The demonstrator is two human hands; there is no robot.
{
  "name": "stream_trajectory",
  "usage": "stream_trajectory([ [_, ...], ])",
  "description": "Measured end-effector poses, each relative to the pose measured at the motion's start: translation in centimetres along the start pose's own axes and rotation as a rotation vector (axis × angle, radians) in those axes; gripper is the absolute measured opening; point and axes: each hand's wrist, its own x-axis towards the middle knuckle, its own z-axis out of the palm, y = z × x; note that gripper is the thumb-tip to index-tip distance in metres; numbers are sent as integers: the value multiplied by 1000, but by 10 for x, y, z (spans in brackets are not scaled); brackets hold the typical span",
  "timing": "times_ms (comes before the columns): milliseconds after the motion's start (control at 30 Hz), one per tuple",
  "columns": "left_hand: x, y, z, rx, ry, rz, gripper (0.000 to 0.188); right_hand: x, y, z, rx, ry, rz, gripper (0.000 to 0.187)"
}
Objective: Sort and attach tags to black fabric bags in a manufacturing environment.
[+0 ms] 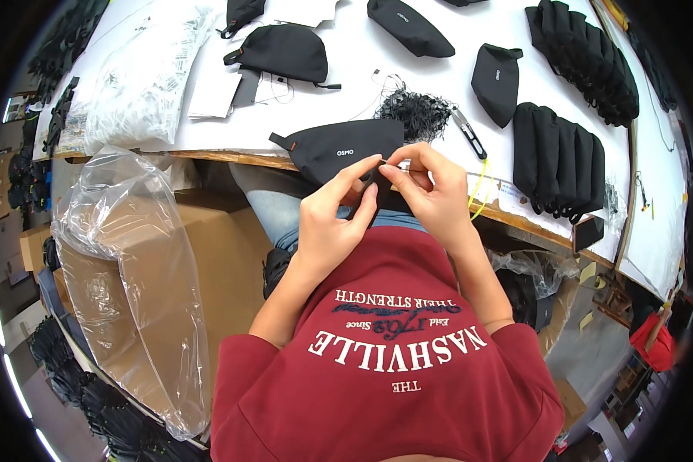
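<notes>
A black zip pouch point(323, 154) with a small orange tab hangs over the table's front edge, close to my body. The fingers of my left hand point(337, 212) are closed on its near end. My right hand point(431, 192) pinches at the same spot, fingertips almost touching the left ones. A thin black cord point(410, 168) seems to run from this pinch; its end is hidden by the fingers. Just beyond the hands lies a tangled heap of black cords point(412, 112). Right of the heap is a small cutter-like tool point(468, 132) with a yellow cord.
More black pouches lie farther back, one point(281, 54) at left and another point(497, 83) at right. Rows of pouches point(558, 158) stand at the right. A heap of clear plastic bags point(142, 77) covers the left of the table. Below it sits a cardboard box point(227, 262) under clear plastic.
</notes>
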Motion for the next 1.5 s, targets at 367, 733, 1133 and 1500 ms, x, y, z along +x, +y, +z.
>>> stream_trajectory([
  [367,2,0,2,54,25,90,40,-5,-1,-1,16,23,30,11],
  [733,0,-5,9,-8,19,158,37,4,10,-19,550,-295,335,15],
  [1133,2,-11,-3,-511,-109,-174,19,8,17,-10,683,-345,374,14],
  [1500,-1,-27,5,-593,-1,-219,7,7,20,0,737,-384,472,16],
])
